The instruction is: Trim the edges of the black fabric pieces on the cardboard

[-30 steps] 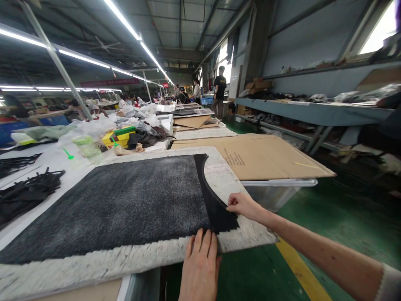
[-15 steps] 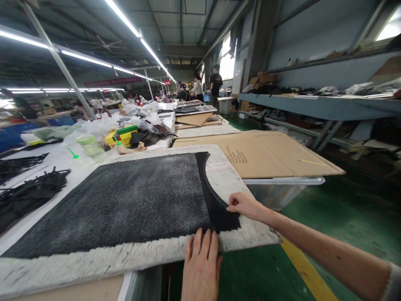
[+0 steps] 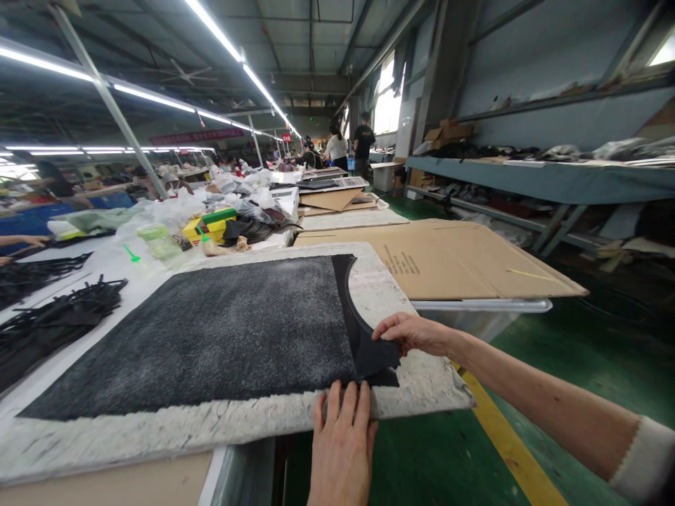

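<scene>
A stack of dark, grey-speckled sheets [image 3: 226, 330] lies on a pale, worn board [image 3: 435, 393]. At its right end is a plain black piece [image 3: 373, 357] with a curved cut-out edge. My right hand [image 3: 419, 334] pinches the near right corner of this piece, which is raised and bent up, with more black material showing beneath. My left hand [image 3: 342, 443] rests with fingers stretched out on the board's near edge, its fingertips touching the near border of the dark material. Whether the pieces are cloth or leather cannot be made out.
Beyond the board lies a flat cardboard sheet [image 3: 448, 256] over a clear plastic bin [image 3: 477, 322]. Black strips [image 3: 63, 327], a yellow box [image 3: 211, 228] and plastic bags lie on the left. Another person's hand [image 3: 24, 241] is at the far left. A long bench [image 3: 553, 183] lines the right.
My right hand has lifted the black piece's corner and folded it slightly up and back. My left hand has stayed at the board's edge. Another person's hand has appeared at the far left.
</scene>
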{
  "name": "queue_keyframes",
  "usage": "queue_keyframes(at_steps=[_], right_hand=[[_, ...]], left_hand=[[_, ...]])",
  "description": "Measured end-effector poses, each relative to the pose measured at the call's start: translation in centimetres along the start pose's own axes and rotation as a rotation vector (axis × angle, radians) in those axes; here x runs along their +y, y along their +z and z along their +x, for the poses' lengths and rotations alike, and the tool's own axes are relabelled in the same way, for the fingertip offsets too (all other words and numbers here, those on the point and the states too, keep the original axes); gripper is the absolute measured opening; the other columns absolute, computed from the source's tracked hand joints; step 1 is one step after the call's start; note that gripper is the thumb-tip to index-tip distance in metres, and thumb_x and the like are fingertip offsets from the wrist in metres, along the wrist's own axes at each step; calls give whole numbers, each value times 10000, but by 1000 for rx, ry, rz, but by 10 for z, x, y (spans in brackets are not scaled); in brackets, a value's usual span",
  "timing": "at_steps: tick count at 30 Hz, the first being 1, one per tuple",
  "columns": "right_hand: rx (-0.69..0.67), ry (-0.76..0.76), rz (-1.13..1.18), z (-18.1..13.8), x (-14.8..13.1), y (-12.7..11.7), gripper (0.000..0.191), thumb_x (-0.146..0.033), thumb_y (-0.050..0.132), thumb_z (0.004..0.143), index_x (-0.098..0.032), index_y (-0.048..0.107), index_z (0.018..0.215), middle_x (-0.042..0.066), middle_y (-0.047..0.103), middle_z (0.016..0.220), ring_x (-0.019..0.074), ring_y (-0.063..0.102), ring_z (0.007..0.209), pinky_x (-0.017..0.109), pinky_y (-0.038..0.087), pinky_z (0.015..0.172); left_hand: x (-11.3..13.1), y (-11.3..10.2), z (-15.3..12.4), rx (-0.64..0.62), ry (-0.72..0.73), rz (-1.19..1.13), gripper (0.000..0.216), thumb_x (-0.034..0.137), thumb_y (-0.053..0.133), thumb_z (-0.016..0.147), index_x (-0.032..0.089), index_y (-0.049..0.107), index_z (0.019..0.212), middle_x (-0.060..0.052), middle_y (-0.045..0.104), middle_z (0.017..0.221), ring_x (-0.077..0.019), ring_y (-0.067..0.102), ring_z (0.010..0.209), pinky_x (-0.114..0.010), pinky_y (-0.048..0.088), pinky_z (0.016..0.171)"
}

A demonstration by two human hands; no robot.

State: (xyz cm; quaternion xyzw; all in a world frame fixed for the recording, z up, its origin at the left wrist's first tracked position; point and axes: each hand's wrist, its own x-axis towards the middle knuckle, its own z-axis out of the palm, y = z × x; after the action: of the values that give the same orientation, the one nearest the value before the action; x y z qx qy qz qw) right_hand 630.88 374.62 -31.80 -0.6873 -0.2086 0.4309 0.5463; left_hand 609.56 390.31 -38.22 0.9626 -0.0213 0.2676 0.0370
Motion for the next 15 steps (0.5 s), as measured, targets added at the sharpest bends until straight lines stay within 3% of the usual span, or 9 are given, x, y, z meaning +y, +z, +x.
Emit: queue_keyframes(at_steps=[2,5,11,15], right_hand=[[-59,-39,48,-1,-2,-1,467,-389,698,663,-114,648,1036,54,653,817,157,627,678,230,518,612],[-115,-191,-19,2,-6,0,477,-347,706,682,-133,622,1100,76,665,965,195,638,866,264,513,745],[-21,-365,-222,36,-25,-2,305,-396,760,670,-124,680,783,2,592,669,121,519,597,204,405,545],[104,-435,-222,70,-59,-23,376,-423,835,580,-138,591,607,-23,511,612,105,457,584,197,356,518]], left_hand=[[2,0,1,0,-11,9,438,196,496,881,267,509,1313,2,642,1217,-282,549,1136,-531,468,939],[4,2,3,-2,-17,20,454,209,510,881,253,490,1332,-5,640,1209,-276,551,1116,-526,465,921],[12,19,3,6,-101,2,431,300,551,885,202,521,1304,-36,628,1220,-277,519,1126,-512,413,958],[18,26,5,13,-206,-50,418,367,617,863,227,569,1254,-39,620,1254,-278,498,1181,-494,371,1005]])
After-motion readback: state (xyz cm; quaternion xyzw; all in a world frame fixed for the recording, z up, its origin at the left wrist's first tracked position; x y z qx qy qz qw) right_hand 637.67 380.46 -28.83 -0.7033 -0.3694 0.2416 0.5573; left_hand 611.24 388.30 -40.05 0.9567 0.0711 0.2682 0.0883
